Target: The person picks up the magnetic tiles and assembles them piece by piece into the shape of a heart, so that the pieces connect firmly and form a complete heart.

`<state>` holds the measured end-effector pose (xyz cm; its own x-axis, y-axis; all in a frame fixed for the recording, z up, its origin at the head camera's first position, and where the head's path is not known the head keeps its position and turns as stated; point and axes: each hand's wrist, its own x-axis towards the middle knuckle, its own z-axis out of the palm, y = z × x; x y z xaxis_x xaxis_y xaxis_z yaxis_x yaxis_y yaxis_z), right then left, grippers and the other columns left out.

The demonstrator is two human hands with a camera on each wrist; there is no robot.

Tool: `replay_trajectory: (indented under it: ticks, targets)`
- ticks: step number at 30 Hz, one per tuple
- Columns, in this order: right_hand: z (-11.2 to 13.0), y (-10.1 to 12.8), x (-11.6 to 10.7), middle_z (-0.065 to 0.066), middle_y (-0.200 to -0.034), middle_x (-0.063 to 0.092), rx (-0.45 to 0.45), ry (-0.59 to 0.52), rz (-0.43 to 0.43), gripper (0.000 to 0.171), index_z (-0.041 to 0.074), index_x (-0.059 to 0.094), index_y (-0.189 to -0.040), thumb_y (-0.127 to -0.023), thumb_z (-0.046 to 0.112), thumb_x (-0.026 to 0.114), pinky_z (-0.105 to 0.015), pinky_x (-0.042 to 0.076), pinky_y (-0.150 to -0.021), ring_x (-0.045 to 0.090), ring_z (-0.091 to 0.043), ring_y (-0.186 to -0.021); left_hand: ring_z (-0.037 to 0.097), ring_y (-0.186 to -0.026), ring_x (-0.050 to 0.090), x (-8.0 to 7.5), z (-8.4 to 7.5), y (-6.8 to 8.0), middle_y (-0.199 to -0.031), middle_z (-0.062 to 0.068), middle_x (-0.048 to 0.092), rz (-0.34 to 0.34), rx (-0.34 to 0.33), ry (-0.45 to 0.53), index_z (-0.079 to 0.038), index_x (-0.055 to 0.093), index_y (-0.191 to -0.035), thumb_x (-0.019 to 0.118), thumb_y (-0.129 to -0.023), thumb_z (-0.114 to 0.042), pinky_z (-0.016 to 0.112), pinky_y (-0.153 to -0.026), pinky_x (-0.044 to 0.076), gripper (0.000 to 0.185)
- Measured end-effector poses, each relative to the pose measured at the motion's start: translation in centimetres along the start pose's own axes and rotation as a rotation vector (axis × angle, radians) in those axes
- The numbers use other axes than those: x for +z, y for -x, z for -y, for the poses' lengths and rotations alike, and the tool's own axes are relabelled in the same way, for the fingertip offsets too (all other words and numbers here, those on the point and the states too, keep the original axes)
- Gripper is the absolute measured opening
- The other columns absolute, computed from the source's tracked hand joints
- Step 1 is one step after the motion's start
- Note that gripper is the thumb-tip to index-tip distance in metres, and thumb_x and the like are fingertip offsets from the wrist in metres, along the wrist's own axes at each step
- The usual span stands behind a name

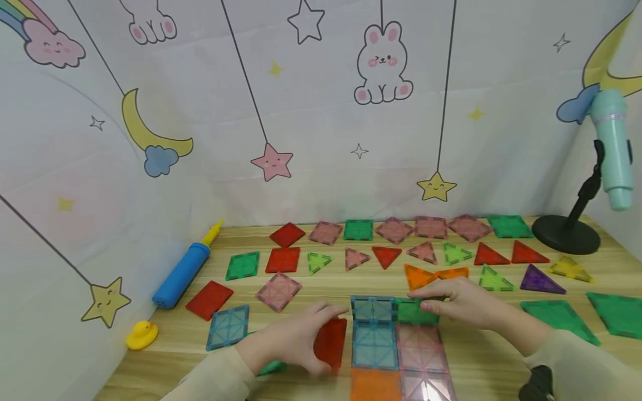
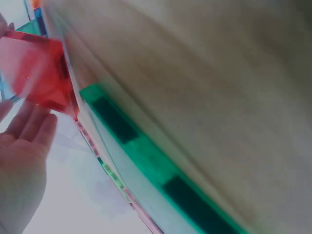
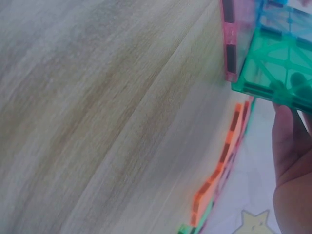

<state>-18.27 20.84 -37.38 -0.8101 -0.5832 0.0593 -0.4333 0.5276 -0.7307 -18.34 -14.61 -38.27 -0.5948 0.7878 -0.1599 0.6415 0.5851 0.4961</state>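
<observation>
Red tile (image 1: 331, 341) pinched by left hand (image 1: 296, 338); right hand (image 1: 463, 303) clamps green tile (image 1: 415, 313) (both upright-tilted).

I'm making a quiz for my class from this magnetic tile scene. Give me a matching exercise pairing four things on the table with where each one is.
Things:
1. red square tile
2. green square tile
3. yellow rubber duck
4. purple triangle tile

Places:
A. near the left wall, at the table's front edge
B. under the left hand, left of the blue tiles
C. lying alone, right of the orange triangles
D. under the right hand, right of the upper blue tile

Pairs: 1-B, 2-D, 3-A, 4-C
</observation>
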Motion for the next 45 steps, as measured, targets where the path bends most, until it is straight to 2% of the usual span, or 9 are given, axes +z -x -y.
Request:
replay_trajectory:
  ticks: [4,8,16,23,26,30,38,42,45]
  targets:
    - [0.0,0.0,0.0,-0.012,-0.119,0.061,0.005,-0.017,-0.002,0.038,0.012,0.063,-0.124,-0.093,0.033,0.057,-0.028,0.045,-0.052,0.049,-0.008,-0.049,0.014,-0.108,0.048,-0.1,-0.5,0.0,-0.128,-0.001,0.039,-0.096,-0.038,0.112,-0.022,0.025,-0.147,0.078,-0.072,-0.031,0.031,-0.088,0.046,0.093]
    - [0.0,-0.1,0.0,-0.013,-0.119,0.061,0.008,-0.013,-0.001,0.038,0.013,0.063,-0.124,-0.093,0.033,0.057,-0.028,0.046,-0.053,0.050,-0.010,-0.050,0.020,-0.111,0.049,-0.1,-0.8,-0.3,-0.135,0.002,0.036,-0.145,-0.061,0.178,-0.023,0.024,-0.149,0.077,-0.072,-0.030,0.038,-0.092,0.044,0.094]
    - [0.0,-0.2,0.1,-0.008,-0.116,0.064,-0.044,0.045,-0.028,0.037,0.013,0.065,-0.121,-0.092,0.035,0.057,-0.026,0.049,-0.063,0.059,-0.004,-0.083,0.014,-0.117,0.043,-0.2,-0.7,-0.9,-0.135,-0.002,0.034,-0.163,0.004,0.232,-0.016,0.031,-0.146,0.076,-0.077,-0.028,0.036,-0.098,0.040,0.084]
    - [0.1,-0.3,0.0,-0.009,-0.116,0.063,-0.007,0.015,-0.017,0.036,0.016,0.065,-0.122,-0.092,0.035,0.058,-0.027,0.045,-0.054,0.050,-0.008,-0.052,0.014,-0.119,0.043,-0.3,-0.7,-1.2,-0.136,-0.003,0.037,-0.181,0.044,0.207,-0.015,0.032,-0.146,0.076,-0.077,-0.037,0.036,-0.099,0.039,0.084]
    - [0.2,-0.4,0.0,-0.004,-0.115,0.064,-0.003,0.071,-0.029,0.037,0.019,0.066,-0.121,-0.092,0.040,0.057,-0.027,0.048,-0.062,0.060,-0.010,-0.069,0.014,-0.119,0.043,-0.4,-0.9,-1.4,-0.138,-0.002,0.038,-0.184,0.042,0.192,-0.013,0.031,-0.146,0.075,-0.077,-0.037,0.036,-0.099,0.039,0.084]
    - [0.4,-0.9,0.0,0.002,-0.115,0.065,-0.009,0.134,-0.052,0.038,0.021,0.067,-0.119,-0.091,0.045,0.055,-0.027,0.046,-0.070,0.059,-0.011,-0.096,0.014,-0.120,0.044,-0.6,-1.0,-1.6,-0.138,0.000,0.038,-0.186,0.014,0.214,-0.012,0.030,-0.146,0.075,-0.077,-0.030,0.034,-0.100,0.038,0.084]
    - [0.1,-1.9,0.2,-0.001,-0.115,0.064,-0.035,0.108,-0.059,0.036,0.016,0.066,-0.121,-0.092,0.036,0.059,-0.025,0.044,-0.064,0.057,-0.009,-0.090,0.017,-0.120,0.047,-1.3,-0.2,-1.4,-0.141,-0.001,0.038,-0.216,-0.049,0.206,-0.016,0.031,-0.146,0.076,-0.078,-0.028,0.034,-0.098,0.040,0.083]
    - [-0.1,-2.0,0.4,-0.002,-0.114,0.065,-0.072,0.112,-0.062,0.036,0.013,0.066,-0.121,-0.091,0.034,0.060,-0.025,0.043,-0.062,0.055,-0.008,-0.086,0.021,-0.119,0.047,-1.8,0.7,0.0,-0.140,0.002,0.041,-0.191,-0.116,0.134,-0.012,0.036,-0.143,0.077,-0.076,-0.036,0.040,-0.096,0.042,0.082]
    - [-0.2,-1.9,0.4,-0.001,-0.114,0.065,-0.072,0.121,-0.065,0.037,0.014,0.066,-0.121,-0.091,0.036,0.060,-0.025,0.045,-0.066,0.058,-0.010,-0.094,0.024,-0.118,0.047,-2.2,1.7,1.6,-0.138,0.005,0.044,-0.136,-0.184,0.087,-0.009,0.041,-0.140,0.079,-0.073,-0.039,0.046,-0.095,0.041,0.082]
